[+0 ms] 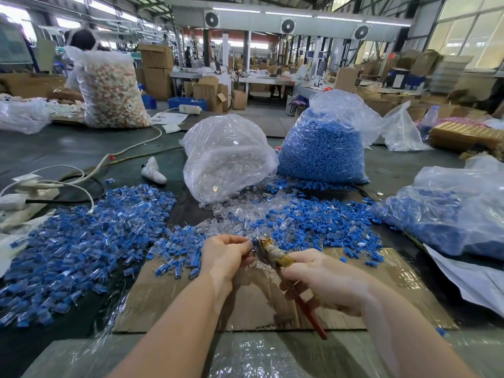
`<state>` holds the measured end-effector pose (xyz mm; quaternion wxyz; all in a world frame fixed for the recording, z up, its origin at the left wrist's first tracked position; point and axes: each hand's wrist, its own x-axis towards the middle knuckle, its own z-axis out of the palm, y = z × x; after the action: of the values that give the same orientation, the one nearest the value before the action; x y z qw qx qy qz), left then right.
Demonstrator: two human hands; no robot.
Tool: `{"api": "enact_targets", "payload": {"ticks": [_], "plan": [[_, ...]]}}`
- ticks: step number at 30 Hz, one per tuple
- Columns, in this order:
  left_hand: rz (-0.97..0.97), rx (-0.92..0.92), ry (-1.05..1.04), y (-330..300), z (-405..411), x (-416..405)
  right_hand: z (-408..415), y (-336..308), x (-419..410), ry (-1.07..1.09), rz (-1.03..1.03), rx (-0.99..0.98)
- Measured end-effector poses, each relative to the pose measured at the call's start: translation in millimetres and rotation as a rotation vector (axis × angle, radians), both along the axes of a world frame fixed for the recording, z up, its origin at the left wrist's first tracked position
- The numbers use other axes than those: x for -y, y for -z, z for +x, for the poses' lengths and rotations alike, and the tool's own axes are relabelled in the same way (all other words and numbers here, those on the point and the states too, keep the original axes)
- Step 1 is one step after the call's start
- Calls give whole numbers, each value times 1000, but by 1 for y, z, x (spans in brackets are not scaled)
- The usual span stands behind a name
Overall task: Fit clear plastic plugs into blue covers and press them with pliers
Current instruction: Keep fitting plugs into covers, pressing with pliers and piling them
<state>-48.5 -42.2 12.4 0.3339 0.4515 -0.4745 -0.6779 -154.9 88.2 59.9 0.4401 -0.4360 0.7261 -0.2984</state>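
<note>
My right hand (pixel 324 279) grips pliers (pixel 275 255) with red handles, their jaws pointing up-left. My left hand (pixel 226 255) pinches a small part at its fingertips right against the jaws; the part is mostly hidden by the fingers. Loose clear plugs (pixel 240 211) and loose blue covers (pixel 313 216) lie scattered just beyond my hands. A large heap of assembled blue-and-clear pieces (pixel 81 241) spreads across the left side.
A cardboard sheet (pixel 259 304) lies under my hands. Behind stand a bag of clear plugs (pixel 226 156) and a bag of blue covers (pixel 324 148); another bag of blue parts (pixel 447 216) lies right. Power strips and cables (pixel 27 192) sit left.
</note>
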Motion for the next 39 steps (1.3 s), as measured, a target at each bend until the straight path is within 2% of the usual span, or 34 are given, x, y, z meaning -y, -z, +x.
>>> {"api": "enact_targets", "payload": {"ticks": [6, 12, 17, 19, 22, 23, 26, 33, 36, 39], "plan": [[-11, -15, -33, 2, -3, -3, 2, -2, 0, -35, -33, -190], [-1, -48, -55, 4, -6, -6, 5, 4, 0, -11, -67, -224], [-8, -30, -64, 5, 2, -4, 3, 13, -1, 70, -128, -144], [-139, 77, -103, 7, 13, 3, -2, 16, -2, 137, -173, -188], [-627, 511, -203, 11, 35, 20, -14, 26, -3, 244, -219, -348], [-731, 592, -225, 12, 41, 24, -20, 30, -3, 276, -216, -417], [-849, 732, -211, 20, 54, 36, -37, 42, -5, 375, -90, -726], [-959, 841, -157, 24, 50, 39, -52, 63, -14, 470, 129, -1058], [-1036, 751, -125, 24, 37, 24, -52, 70, -15, 462, 153, -1141], [-1070, 641, -2, 28, 18, 6, -53, 72, -15, 453, 150, -1171]]}}
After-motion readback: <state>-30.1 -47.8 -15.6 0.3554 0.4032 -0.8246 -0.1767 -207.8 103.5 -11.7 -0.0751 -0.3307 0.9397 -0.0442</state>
